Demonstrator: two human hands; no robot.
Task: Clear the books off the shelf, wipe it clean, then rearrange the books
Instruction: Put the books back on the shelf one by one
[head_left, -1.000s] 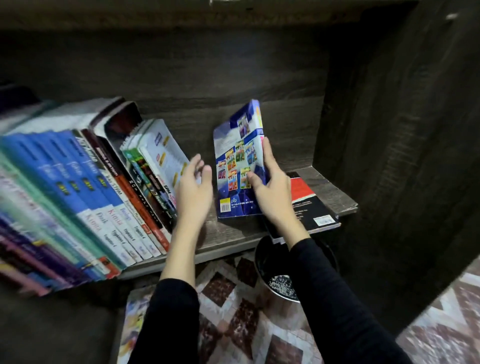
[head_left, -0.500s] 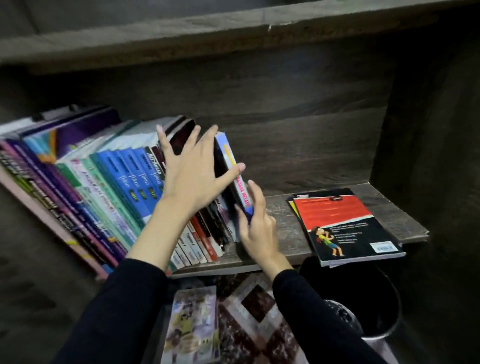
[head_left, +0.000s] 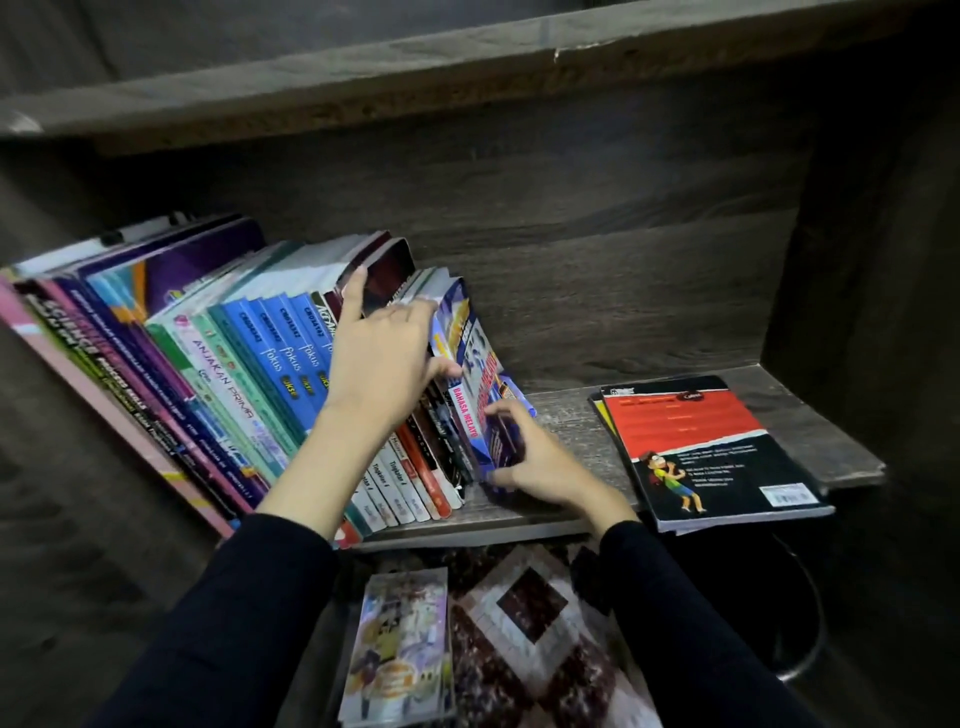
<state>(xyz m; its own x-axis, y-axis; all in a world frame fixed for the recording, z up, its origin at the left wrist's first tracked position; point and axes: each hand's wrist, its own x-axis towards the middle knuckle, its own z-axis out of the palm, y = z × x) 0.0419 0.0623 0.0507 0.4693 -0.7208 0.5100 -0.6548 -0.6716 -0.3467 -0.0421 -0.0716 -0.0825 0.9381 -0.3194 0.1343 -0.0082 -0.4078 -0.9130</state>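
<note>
Head view: looks like I'm in the rearranging bit. My right hand (head_left: 540, 462) pinches the blue book (head_left: 470, 358) low down, at the right end of the row (head_left: 249, 353) on the shelf (head_left: 571, 415). My left hand (head_left: 382, 358), fingers spread flat, braces the leaning row. Next: seat it flush, then grab the flat red-and-black book (head_left: 711, 452).

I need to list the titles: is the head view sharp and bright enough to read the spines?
Head view: dim, shelf back in shadow; blue fokus spines and the Bahasa Melayu book read; far-left spines smear and bow from the wide angle; left hand and right hand slightly blurred.
</note>
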